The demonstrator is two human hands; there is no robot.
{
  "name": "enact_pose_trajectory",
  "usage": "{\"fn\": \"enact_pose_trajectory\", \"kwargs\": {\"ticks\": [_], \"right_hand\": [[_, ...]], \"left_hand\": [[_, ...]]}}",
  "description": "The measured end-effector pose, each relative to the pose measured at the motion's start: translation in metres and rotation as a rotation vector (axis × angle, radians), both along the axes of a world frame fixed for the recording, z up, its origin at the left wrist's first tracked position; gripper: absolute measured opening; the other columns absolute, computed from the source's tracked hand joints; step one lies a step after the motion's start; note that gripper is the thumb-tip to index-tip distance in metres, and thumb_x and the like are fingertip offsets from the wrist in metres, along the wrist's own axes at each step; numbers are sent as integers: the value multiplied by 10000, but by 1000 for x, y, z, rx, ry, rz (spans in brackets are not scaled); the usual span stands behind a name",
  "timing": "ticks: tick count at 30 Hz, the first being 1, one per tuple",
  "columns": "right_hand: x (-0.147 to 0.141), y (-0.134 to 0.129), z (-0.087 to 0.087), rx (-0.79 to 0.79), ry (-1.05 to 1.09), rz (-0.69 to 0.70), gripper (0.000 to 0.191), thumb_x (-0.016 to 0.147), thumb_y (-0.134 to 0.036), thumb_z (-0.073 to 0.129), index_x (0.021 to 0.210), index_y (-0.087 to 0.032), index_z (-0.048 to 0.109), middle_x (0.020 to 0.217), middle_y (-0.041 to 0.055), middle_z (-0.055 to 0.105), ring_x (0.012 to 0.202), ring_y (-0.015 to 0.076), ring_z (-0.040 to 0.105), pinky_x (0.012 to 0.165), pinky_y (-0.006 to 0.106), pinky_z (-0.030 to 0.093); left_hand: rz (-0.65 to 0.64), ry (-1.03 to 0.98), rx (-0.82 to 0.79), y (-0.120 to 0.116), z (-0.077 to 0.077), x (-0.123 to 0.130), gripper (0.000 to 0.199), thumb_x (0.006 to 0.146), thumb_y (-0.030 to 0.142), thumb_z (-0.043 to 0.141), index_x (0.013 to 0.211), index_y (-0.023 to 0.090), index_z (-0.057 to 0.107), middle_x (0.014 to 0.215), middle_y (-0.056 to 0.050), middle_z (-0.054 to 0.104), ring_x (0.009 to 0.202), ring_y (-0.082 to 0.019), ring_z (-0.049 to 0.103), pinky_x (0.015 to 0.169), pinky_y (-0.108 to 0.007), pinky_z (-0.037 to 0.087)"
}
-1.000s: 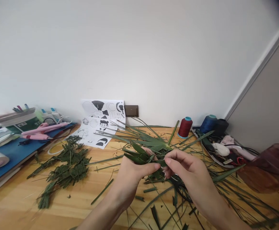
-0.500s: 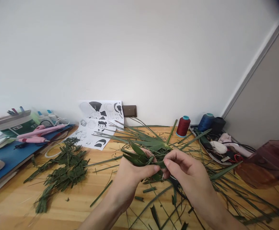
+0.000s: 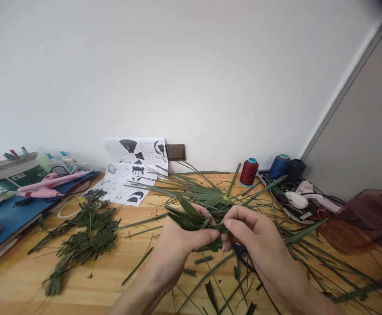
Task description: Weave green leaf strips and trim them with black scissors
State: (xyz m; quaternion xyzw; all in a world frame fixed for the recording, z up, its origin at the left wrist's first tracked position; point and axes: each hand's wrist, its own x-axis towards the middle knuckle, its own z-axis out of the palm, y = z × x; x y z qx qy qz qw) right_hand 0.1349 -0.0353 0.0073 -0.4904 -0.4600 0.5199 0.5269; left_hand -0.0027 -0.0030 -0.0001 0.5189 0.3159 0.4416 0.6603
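A bundle of folded green leaves (image 3: pixel 188 218) is pinched in my left hand (image 3: pixel 186 238), its pointed blades spreading to the left over the fingers. The fingertips of my right hand (image 3: pixel 250 227) close on a short leaf strip at the bundle's right end, near my left thumb. Behind both hands, a fan-shaped palm leaf (image 3: pixel 212 196) lies on the wooden table (image 3: pixel 112 284). Dark-handled scissors (image 3: pixel 243 256) lie partly hidden beneath my right hand.
Woven leaf pieces (image 3: pixel 88 238) lie left, near printed paper (image 3: pixel 133 177) against the wall. Pink glue guns (image 3: pixel 51 183) rest on a blue board. Red thread (image 3: pixel 249 173) stands behind my right hand, beside a tray (image 3: pixel 276 199). Loose leaf strips cover the right side.
The view has shifted slightly, so table items appear a little further left. Both hands keep their grip on the leaves, with only a slight movement of the fingers.
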Motion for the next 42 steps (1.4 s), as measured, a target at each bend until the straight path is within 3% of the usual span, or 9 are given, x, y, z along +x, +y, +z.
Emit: {"fn": "enact_pose_trajectory", "kwargs": {"ticks": [4,7,15,19,25,34,42], "right_hand": [[0,0,0,-36,120,45,179,769,-149,455,596,-165,498,515,-52,520,486,66,497,501,181,437],[1,0,1,-30,97,55,178,776,-170,459,602,-170,495,516,-49,524,484,71,502,500,187,437],[12,-1,2,382,-648,-40,97,759,-170,515,685,-199,570,606,-51,562,546,70,510,527,164,398],[14,-1,2,496,-786,-75,99,754,-136,510,693,-201,552,612,-59,562,544,58,514,536,152,387],[14,-2,0,408,-693,-58,107,779,-151,488,713,-217,541,619,-66,552,551,58,512,531,147,387],[12,2,9,54,-267,101,146,793,-185,478,663,-182,544,558,-55,564,550,62,535,543,151,428],[12,2,12,-32,-92,122,133,748,-148,509,628,-152,566,524,-45,569,515,63,546,541,175,451]], "left_hand": [[29,-35,-23,0,-4,2,181,615,122,688,745,154,566,706,21,586,670,-98,522,614,-206,397],[51,-49,-30,-1,-6,3,190,612,125,690,746,157,558,717,20,582,688,-105,522,625,-211,399],[162,52,39,-2,-1,2,160,628,116,666,740,159,559,700,32,556,664,-84,493,597,-181,387],[108,47,24,-2,2,2,152,635,137,665,751,150,567,710,19,555,685,-96,494,618,-195,398],[103,14,-6,-4,4,2,165,622,150,684,745,153,573,719,17,567,677,-94,510,595,-187,401],[105,12,-38,-4,-1,0,218,620,156,694,782,180,550,736,28,563,685,-90,504,602,-188,387],[86,-17,-47,-6,-3,0,222,616,140,697,778,180,550,735,29,574,687,-90,521,606,-186,388]]}}
